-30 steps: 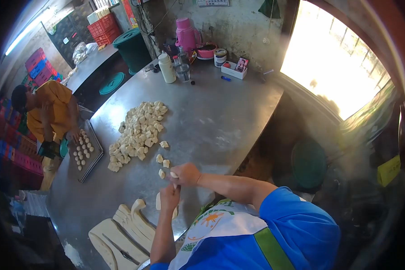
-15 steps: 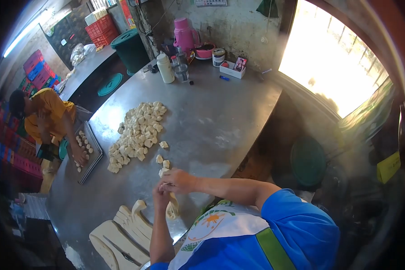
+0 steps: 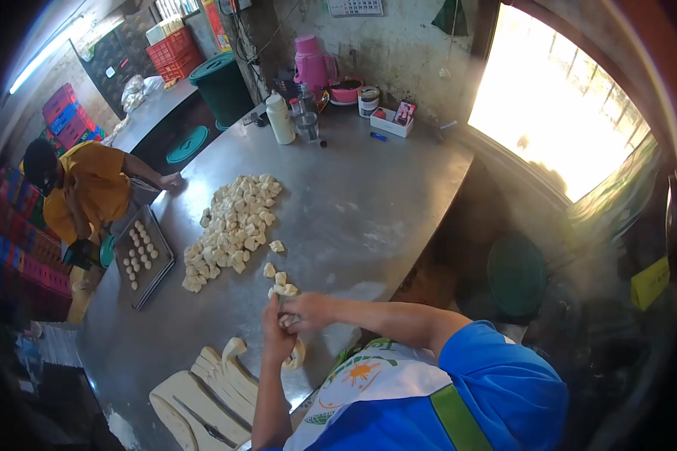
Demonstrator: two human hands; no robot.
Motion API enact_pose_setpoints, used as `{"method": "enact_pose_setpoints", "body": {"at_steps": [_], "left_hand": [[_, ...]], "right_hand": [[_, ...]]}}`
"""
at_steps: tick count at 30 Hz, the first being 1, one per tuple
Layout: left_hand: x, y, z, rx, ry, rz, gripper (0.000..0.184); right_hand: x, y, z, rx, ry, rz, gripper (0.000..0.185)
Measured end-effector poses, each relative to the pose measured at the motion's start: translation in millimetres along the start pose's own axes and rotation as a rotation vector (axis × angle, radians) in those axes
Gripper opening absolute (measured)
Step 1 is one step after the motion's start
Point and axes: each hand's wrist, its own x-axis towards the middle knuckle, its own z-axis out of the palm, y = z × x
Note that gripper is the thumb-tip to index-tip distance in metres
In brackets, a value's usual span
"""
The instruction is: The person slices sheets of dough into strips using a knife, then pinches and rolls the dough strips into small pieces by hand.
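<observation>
My left hand (image 3: 277, 334) is closed around a strip of dough (image 3: 296, 355), whose lower part shows beneath the hands. Against it, my right hand (image 3: 307, 312) is closed too, its fingers curled at the dough's upper end; what lies inside them is hidden. Several small dough pieces (image 3: 280, 278) sit just above my hands. Up and to the left is a large heap of cut dough pieces (image 3: 233, 225). Long dough strips (image 3: 222, 370) and a slab of dough (image 3: 184, 421), with a knife (image 3: 203, 425) on it, lie at the lower left.
A co-worker in an orange shirt (image 3: 94, 184) stands at the left, one hand on the metal table (image 3: 353, 195). Beside them is a tray (image 3: 158, 274) with round dough balls. Bottles (image 3: 280, 120), a pink jug (image 3: 311, 64) and a white box (image 3: 390, 122) stand at the back.
My hands have shifted, and more dough pieces lie just above them. The co-worker's hand has moved from the tray up to the table's edge.
</observation>
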Motion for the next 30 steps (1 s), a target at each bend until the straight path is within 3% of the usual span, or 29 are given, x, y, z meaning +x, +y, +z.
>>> {"method": "enact_pose_setpoints", "body": {"at_steps": [1,2,4,5,7,9,11,12,13,14,16,17,18,19,20,21,23,25,26,27,28,29,30], "left_hand": [[1.1,-10.2,-2.7,-0.002,0.000,-0.011,0.042],[0.4,-29.4,-11.7,-0.060,-0.103,-0.106,0.039],[4.4,-29.1,-18.9,-0.148,-0.189,-0.261,0.028],[-2.7,-37.6,-13.5,-0.146,-0.191,-0.260,0.028],[-20.0,-62.2,5.2,0.098,-0.062,-0.390,0.021],[-8.8,13.0,1.3,0.144,-0.074,-0.377,0.016],[-8.1,27.4,-3.1,0.376,-0.363,0.000,0.022],[-9.7,27.1,-1.8,0.373,-0.370,0.003,0.022],[-16.5,25.8,-4.4,0.152,-0.329,-0.219,0.029],[-16.8,21.4,-3.3,-0.073,-0.262,-0.429,0.037],[-22.1,-21.4,-6.6,0.013,-0.159,-0.374,0.039],[-16.7,-20.9,-8.9,0.098,-0.078,-0.315,0.042],[-9.0,-19.4,-6.7,0.095,-0.077,-0.303,0.042],[8.7,12.6,-4.6,0.153,-0.003,-0.063,0.040],[10.8,30.7,-3.7,0.212,0.067,0.160,0.039],[4.5,23.1,-9.1,0.212,0.062,0.146,0.039],[5.4,-11.4,-19.0,-0.036,-0.127,-0.186,0.041],[-1.1,-23.9,-10.2,-0.024,-0.084,-0.291,0.031],[-3.5,-22.6,-4.1,0.169,-0.178,-0.405,0.024],[-7.0,-21.0,2.4,0.363,-0.268,-0.519,0.018],[-1.3,6.1,1.2,0.326,-0.299,-0.402,0.013],[-3.9,25.0,-0.8,0.329,-0.301,-0.397,0.013],[-4.5,40.0,0.1,0.185,-0.278,-0.255,0.014]], "right_hand": [[-1.2,-10.7,2.1,0.104,-0.190,-0.013,0.037],[-0.7,-20.4,4.7,0.117,-0.200,-0.006,0.037],[11.6,-30.2,-1.1,0.162,0.110,-0.169,0.031],[10.3,-34.3,-1.4,0.163,0.113,-0.169,0.031],[6.7,-36.7,-1.7,0.071,0.248,0.102,0.027],[6.8,-8.0,5.5,-0.038,0.150,0.167,0.030],[7.3,33.2,3.5,-0.164,0.071,0.237,0.033],[3.5,51.5,-0.2,-0.200,-0.042,0.362,0.034],[-0.8,51.0,-1.5,-0.223,-0.164,0.485,0.036],[-2.5,49.1,-1.9,-0.226,-0.168,0.474,0.036],[-14.4,28.8,3.4,-0.171,0.086,0.096,0.037],[-15.6,11.8,3.1,-0.170,0.089,0.101,0.037],[-7.8,-2.4,-1.6,-0.069,-0.059,0.041,0.038],[0.1,-10.1,-5.8,0.031,-0.212,-0.016,0.039],[2.8,-13.4,-2.5,0.035,-0.218,-0.009,0.039],[4.2,-18.1,3.6,0.098,-0.121,-0.057,0.038],[9.5,-26.0,0.1,0.149,-0.018,-0.115,0.036],[10.0,-36.7,-6.6,-0.003,0.111,-0.032,0.033],[12.0,-30.8,-7.7,-0.004,0.112,-0.032,0.033],[14.0,-18.9,-7.3,-0.025,0.018,0.157,0.035],[13.3,-7.7,-3.6,-0.043,-0.078,0.349,0.037],[13.8,7.4,-1.8,-0.042,-0.072,0.349,0.037],[13.6,27.6,-3.4,-0.146,-0.153,0.426,0.040]]}}
